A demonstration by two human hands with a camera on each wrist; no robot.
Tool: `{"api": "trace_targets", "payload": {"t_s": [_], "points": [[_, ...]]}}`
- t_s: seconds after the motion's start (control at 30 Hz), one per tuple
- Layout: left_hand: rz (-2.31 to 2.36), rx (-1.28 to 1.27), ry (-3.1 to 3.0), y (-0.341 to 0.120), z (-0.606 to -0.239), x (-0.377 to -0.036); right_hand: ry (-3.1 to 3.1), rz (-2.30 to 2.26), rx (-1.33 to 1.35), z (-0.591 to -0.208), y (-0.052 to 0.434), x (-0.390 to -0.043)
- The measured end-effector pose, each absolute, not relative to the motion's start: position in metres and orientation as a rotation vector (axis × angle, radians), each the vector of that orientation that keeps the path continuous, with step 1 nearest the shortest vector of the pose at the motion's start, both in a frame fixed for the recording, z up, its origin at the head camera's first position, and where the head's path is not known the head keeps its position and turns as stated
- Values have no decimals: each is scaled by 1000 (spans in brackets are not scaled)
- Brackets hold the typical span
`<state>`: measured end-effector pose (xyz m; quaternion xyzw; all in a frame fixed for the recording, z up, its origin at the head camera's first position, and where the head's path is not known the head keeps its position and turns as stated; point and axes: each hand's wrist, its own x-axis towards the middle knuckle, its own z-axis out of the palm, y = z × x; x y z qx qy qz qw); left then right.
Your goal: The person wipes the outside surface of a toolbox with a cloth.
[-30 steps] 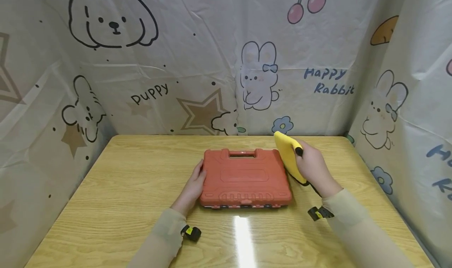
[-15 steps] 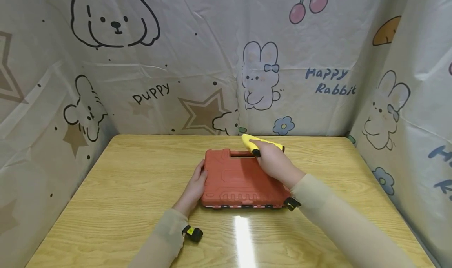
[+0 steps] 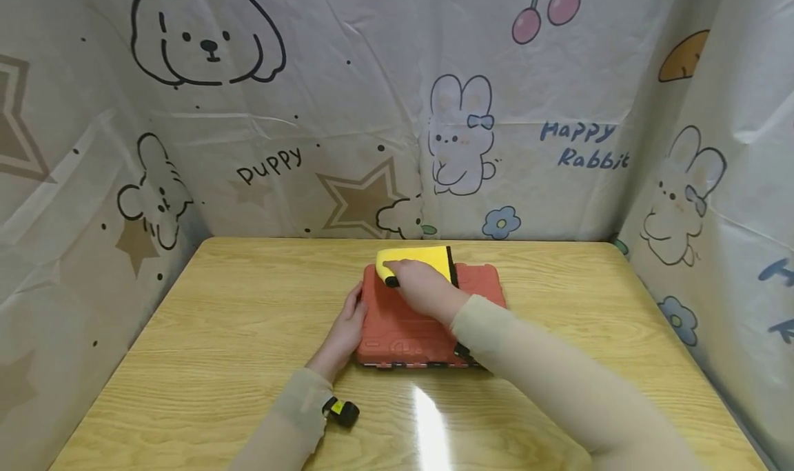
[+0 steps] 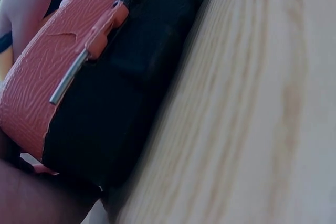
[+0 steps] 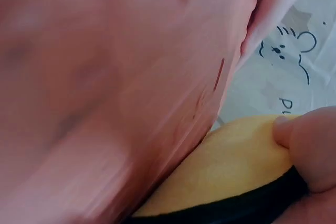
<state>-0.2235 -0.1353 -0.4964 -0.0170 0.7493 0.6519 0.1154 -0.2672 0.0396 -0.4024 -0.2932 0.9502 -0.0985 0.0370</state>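
A red plastic carrying case (image 3: 406, 333) lies flat on the table with its handle side away from me. My left hand (image 3: 344, 332) holds the case by its left edge. In the left wrist view, the case's red lid (image 4: 37, 87) sits over a black lower half (image 4: 100, 114), with a metal hinge pin showing. My right hand (image 3: 428, 288) holds a folded yellow cloth (image 3: 424, 254) with black edging against the far left part of the lid. The right wrist view shows the cloth (image 5: 236, 156) under the fingers, touching the lid (image 5: 131, 103). My right hand and the cloth cover the handle.
The light wood table (image 3: 248, 305) extends around the case. Behind and beside it hang white sheets (image 3: 347, 112) printed with cartoon animals. A small black wrist camera (image 3: 341, 412) sits on the left cuff. A bright light reflection lies on the table in front.
My right hand has carried the yellow cloth leftward over the lid, from the case's right edge to its far left part. My left hand has stayed on the left edge.
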Motion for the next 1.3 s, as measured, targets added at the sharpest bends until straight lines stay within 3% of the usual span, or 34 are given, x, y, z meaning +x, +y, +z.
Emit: {"api": "trace_targets", "payload": {"t_s": [0.53,1.3], "points": [[1889,-12,2264,-137,-496,-225,2877,204,-1065,-409,10,-261],[1906,-113,2230,-132,-495,-222,2819,312,-1236,-412,26,-199]]}}
